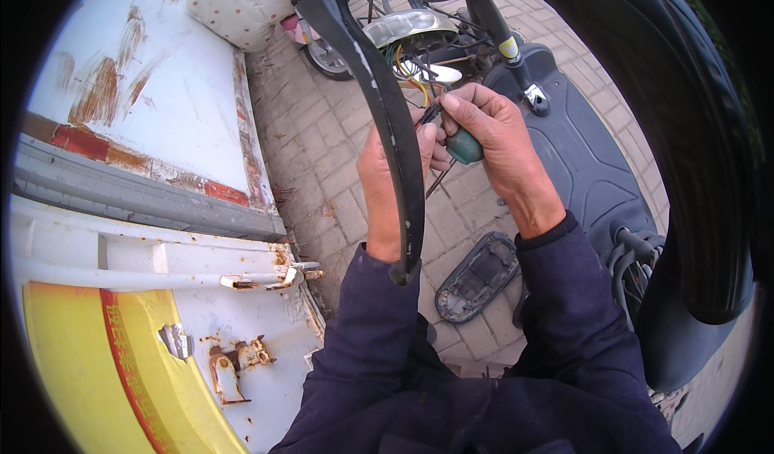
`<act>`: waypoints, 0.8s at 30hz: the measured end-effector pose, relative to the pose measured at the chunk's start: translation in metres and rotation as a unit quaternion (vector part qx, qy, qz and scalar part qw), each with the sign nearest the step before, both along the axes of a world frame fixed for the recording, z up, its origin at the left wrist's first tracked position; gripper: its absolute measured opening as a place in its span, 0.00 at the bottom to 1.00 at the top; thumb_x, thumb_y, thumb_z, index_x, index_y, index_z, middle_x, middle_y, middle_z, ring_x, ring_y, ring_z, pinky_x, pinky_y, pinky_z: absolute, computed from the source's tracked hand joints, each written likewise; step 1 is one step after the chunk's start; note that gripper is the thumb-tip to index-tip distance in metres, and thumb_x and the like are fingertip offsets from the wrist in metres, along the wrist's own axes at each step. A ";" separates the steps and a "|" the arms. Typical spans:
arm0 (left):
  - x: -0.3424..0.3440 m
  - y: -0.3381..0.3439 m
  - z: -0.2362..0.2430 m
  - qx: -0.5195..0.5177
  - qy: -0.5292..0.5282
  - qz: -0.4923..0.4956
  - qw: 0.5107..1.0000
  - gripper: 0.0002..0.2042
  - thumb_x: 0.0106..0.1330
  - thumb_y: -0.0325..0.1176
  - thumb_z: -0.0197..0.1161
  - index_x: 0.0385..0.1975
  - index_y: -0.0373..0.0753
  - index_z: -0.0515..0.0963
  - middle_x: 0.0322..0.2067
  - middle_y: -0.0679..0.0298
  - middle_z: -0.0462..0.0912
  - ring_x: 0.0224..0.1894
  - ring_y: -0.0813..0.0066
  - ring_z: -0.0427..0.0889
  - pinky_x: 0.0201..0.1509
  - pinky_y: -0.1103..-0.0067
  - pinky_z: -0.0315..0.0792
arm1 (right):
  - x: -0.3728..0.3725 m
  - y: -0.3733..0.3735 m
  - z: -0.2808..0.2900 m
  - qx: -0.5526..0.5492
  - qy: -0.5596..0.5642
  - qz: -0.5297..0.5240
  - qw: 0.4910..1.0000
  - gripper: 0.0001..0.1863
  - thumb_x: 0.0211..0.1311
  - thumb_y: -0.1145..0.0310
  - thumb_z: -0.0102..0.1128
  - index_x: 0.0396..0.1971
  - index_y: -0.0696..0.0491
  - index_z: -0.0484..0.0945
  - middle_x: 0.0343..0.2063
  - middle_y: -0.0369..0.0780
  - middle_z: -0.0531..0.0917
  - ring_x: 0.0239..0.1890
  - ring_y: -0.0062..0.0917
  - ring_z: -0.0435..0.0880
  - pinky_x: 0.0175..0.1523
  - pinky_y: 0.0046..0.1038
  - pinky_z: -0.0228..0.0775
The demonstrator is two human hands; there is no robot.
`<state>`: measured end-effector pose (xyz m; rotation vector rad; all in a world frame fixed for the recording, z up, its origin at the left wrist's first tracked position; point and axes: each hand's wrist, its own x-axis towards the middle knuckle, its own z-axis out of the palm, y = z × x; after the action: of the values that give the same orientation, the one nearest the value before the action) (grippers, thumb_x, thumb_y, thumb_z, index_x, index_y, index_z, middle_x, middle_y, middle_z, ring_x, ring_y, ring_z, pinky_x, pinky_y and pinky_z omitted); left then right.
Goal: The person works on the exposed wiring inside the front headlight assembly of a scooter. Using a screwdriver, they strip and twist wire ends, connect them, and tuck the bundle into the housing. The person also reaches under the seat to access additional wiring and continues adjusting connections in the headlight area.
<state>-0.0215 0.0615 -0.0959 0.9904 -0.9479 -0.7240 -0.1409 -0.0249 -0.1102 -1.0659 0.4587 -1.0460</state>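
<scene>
The left hand (377, 164) and right hand (506, 135) pinch a dark connector (433, 114) between fingers; light and stiff, I'd guess, best held by its body

Soft daylight, dark curved fisheye rim.

Single view: left head-worn fisheye, facing steeply down, the wearer's sleeves (363, 321) entering at the lower edge. The left hand (374, 172) and right hand (501, 139) lie at close range, left of the gray footboard (584, 160); a white panel (189, 91), bent by the lens, lies farther left of it. Right of the footboard, a black curved tube (697, 180) appears nearest the camera, though darkness there limits certainty.
</scene>
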 end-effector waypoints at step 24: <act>-0.002 0.006 -0.013 -0.107 -0.198 0.047 0.973 0.13 0.76 0.36 0.62 0.48 0.31 0.78 0.33 0.63 0.83 0.28 0.81 0.80 0.31 0.84 0.74 | -0.013 0.009 0.025 0.035 0.005 0.009 0.999 0.10 0.68 0.64 0.68 0.39 0.56 0.84 0.27 0.31 0.80 0.31 0.15 0.79 0.40 0.19 0.74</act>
<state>-0.0234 0.0672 -0.1086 0.9992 -1.2872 -0.3375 -0.1538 -0.0155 -0.0847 -1.0120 0.4903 -1.0024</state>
